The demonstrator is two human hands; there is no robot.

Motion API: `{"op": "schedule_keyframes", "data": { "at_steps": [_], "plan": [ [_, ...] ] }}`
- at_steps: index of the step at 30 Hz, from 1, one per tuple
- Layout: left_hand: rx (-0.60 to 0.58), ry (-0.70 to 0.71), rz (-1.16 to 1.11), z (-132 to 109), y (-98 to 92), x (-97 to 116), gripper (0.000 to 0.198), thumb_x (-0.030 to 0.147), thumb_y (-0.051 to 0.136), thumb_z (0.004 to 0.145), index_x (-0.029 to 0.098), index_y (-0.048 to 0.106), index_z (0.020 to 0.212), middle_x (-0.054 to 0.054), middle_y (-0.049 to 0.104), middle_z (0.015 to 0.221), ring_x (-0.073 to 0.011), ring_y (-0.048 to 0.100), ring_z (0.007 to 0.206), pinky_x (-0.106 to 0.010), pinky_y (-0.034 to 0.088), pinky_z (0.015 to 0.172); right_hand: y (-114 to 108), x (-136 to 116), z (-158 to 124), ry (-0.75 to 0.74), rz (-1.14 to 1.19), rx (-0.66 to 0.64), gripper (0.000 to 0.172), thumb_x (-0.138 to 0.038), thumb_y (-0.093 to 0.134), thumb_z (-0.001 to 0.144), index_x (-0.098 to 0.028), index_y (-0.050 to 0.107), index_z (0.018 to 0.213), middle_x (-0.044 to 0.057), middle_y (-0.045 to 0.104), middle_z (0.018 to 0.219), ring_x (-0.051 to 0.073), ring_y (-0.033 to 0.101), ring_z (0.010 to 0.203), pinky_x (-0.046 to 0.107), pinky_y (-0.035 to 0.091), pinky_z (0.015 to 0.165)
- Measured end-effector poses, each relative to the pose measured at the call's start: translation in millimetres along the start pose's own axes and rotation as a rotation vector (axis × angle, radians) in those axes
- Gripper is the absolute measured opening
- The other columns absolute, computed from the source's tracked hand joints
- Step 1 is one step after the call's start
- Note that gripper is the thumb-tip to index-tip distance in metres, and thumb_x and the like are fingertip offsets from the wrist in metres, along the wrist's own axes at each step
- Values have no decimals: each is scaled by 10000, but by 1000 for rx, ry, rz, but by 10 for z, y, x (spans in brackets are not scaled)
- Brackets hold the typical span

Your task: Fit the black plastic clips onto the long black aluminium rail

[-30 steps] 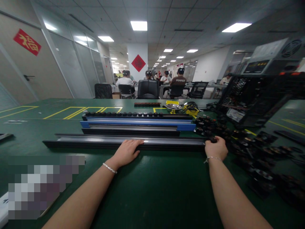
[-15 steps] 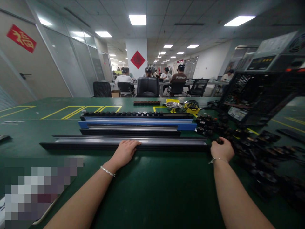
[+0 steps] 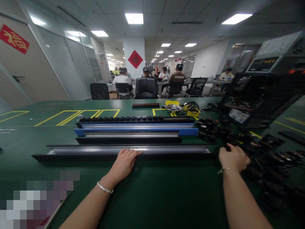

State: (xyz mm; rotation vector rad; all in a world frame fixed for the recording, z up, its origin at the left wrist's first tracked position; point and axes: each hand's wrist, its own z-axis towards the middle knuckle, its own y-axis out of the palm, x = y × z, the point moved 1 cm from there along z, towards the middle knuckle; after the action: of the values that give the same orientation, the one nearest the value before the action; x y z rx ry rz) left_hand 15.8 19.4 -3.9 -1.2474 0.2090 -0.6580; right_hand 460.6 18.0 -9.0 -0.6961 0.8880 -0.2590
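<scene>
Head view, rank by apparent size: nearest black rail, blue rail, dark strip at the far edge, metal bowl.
1. nearest black rail, under the left hand
2. blue rail, shorter
3. dark strip and metal bowl: too close to rank; strip longer, bowl taller. Both sit farther off, so they look small.

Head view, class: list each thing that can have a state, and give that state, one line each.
near rail: lying flat across the table
black parts: loose, scattered
left hand: flat, palm down, fingers on the near rail's front edge
right hand: curled over black parts, grip hidden
blue rail: lying flat
far rail: lying flat, row of knobs on it
metal bowl: upright
office chair: unoccupied
</scene>
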Motion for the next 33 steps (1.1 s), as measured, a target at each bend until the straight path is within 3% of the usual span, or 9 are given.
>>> {"op": "schedule_keyframes", "data": {
  "at_steps": [2,4,7,9,14,19,23,27,33],
  "plan": [
    [-4,-12,-12,18,-2,7,409,82,418,839,274,525,1183,-28,664,1079,-187,569,990,-393,358,890,-55,-172,-41,-50,-13,116,393,-276,487,743,-202,621,1105,111,538,1280,334,418,1202,502,345,973],
    [-6,-32,-17,47,-2,21,401,78,418,840,280,534,1166,-20,669,1074,-189,571,1002,-395,353,892,-27,-445,-51,-256,23,87,371,-237,474,755,-155,629,1081,127,591,1201,285,486,1146,444,353,990],
    [-4,-54,-15,100,10,43,330,139,458,855,281,550,1138,-21,675,1061,-194,578,993,-391,356,878,191,-998,-1,-556,79,-138,347,-233,451,788,-112,645,1049,126,649,1084,234,554,1050,365,383,975],
    [6,-74,-10,141,27,51,267,197,488,862,277,565,1105,-23,680,1036,-198,581,968,-389,358,863,422,-1404,58,-677,84,-296,333,-253,437,815,-126,662,1025,110,656,1092,215,557,1052,331,383,975],
    [19,-124,-26,278,85,31,229,204,516,853,274,574,1062,-21,682,1002,-202,569,943,-393,341,852,1106,-2126,180,-690,-177,-659,360,-316,446,843,-201,656,1112,73,644,1149,203,568,1056,300,416,908],
    [-3,-132,-62,368,108,13,260,170,522,845,290,559,1072,2,677,1002,-192,555,940,-392,321,857,1616,-2295,271,-748,-276,-840,227,-272,642,709,-213,726,912,66,691,968,203,615,905,301,452,814],
    [-19,-145,-59,373,92,28,261,163,537,834,291,556,1061,7,672,966,-193,549,916,-390,313,837,1776,-2296,344,-825,-298,-936,141,-268,674,675,-217,731,793,48,700,879,207,617,864,271,456,759],
    [-32,-149,-57,390,77,46,247,171,528,842,291,554,1056,4,671,963,-194,551,911,-391,311,835,1709,-2266,335,-835,-305,-889,274,-335,629,727,-223,709,964,69,681,1032,240,589,979,306,428,793],
    [-12,-154,-50,439,89,45,238,157,553,823,280,556,1027,12,669,983,-190,547,945,-382,301,838,1371,-2317,269,-869,-284,-693,268,-389,545,784,-260,701,961,23,701,976,207,592,959,289,372,758]
  ]
}}
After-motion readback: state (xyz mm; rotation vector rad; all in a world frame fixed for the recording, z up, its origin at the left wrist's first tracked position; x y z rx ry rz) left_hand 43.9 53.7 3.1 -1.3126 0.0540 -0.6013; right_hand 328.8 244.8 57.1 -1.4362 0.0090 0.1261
